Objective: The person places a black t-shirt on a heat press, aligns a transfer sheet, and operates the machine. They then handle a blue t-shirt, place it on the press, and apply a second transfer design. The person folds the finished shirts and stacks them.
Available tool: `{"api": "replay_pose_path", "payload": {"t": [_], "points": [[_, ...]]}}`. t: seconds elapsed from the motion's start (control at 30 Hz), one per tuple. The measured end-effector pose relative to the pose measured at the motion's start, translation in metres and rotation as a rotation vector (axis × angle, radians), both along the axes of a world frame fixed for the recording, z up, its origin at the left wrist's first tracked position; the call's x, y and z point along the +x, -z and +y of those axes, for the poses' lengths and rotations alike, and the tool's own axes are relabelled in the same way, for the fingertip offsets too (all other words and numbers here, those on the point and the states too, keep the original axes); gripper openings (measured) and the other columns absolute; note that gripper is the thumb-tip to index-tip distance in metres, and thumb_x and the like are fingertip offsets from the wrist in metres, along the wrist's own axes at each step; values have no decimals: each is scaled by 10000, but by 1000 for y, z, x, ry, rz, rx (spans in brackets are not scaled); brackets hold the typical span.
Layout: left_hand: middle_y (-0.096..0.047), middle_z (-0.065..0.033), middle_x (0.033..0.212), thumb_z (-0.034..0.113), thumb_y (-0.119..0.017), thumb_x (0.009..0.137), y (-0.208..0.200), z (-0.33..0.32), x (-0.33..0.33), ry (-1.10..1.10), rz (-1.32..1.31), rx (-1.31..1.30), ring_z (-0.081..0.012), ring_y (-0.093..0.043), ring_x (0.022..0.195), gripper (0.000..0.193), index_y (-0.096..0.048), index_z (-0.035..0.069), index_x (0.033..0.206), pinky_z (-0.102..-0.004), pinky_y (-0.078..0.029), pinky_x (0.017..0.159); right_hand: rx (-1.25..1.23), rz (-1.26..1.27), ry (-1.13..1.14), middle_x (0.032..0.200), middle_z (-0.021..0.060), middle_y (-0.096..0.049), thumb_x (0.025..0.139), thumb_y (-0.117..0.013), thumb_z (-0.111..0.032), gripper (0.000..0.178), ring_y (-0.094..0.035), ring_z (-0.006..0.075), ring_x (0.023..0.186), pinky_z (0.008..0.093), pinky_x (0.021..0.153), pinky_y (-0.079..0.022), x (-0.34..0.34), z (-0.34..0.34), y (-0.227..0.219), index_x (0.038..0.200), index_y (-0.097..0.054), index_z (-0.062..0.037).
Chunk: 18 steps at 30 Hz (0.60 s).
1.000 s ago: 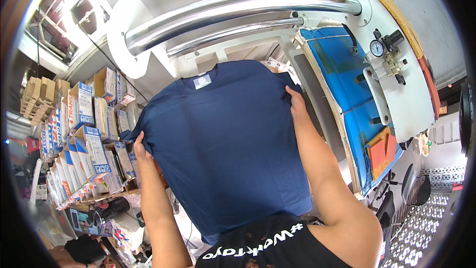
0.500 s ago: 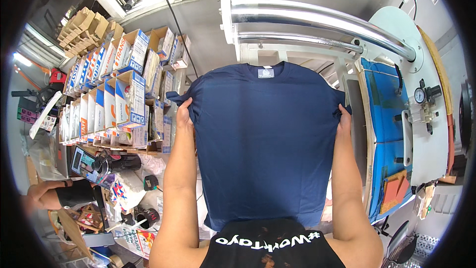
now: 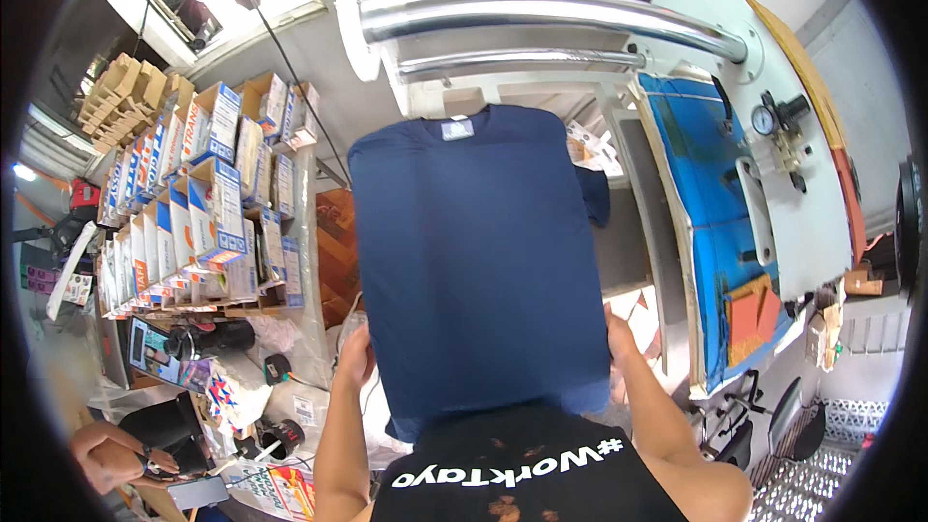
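Observation:
A navy blue T-shirt (image 3: 474, 251) is spread out in front of me, collar facing away. A pale printed label shows inside its neck. The right sleeve hangs down at the side; the left sleeve is out of sight. My left hand (image 3: 356, 358) is at the shirt's left side edge, low down. Opposite it, my right hand (image 3: 620, 336) is at the right side edge. The fingers of both hands are mostly hidden along the cloth, so their grip is unclear. The near end of the shirt reaches my black top (image 3: 522, 474).
Chrome bars (image 3: 551, 14) of a white machine cross beyond the shirt. A blue-covered panel (image 3: 710, 184) and a pressure gauge (image 3: 763, 119) are on the right. Open cardboard boxes (image 3: 208, 213) stack up at left. Another person's arm (image 3: 106, 449) shows lower left, near a laptop (image 3: 153, 348).
My hands have left the sleeves and come down to the shirt's lower sides. The right sleeve now hangs loose. My view has shifted, so the surroundings sit differently.

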State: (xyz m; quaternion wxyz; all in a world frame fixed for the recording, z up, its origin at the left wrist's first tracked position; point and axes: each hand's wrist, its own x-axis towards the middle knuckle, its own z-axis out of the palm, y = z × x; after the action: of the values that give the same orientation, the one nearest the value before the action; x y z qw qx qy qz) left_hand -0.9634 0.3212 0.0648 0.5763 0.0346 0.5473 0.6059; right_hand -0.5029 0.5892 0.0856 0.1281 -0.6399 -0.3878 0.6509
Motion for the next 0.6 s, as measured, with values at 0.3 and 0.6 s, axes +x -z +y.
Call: {"api": "replay_pose_path", "payload": {"t": [0.3,0.6], "points": [[-769,-57,1001,205,-712,1054,34,-154,65,-114,-78,-25,-156,-747,849,152,-666,60,1065,-347,-620,765,-31,504,117,1260,158,-754,1056,-707,-383,522,-709,280,1208,423,1088,-553,76,-66,-9,1381,-659,23],[-753,-69,1104,116,-760,982,28,-204,30,-26,-92,45,-170,-733,985,284,-667,0,1223,-360,-611,896,-8,444,150,1102,90,-764,1074,-677,-242,235,-725,213,976,397,915,-592,124,-75,4,1186,-718,-39]]}}
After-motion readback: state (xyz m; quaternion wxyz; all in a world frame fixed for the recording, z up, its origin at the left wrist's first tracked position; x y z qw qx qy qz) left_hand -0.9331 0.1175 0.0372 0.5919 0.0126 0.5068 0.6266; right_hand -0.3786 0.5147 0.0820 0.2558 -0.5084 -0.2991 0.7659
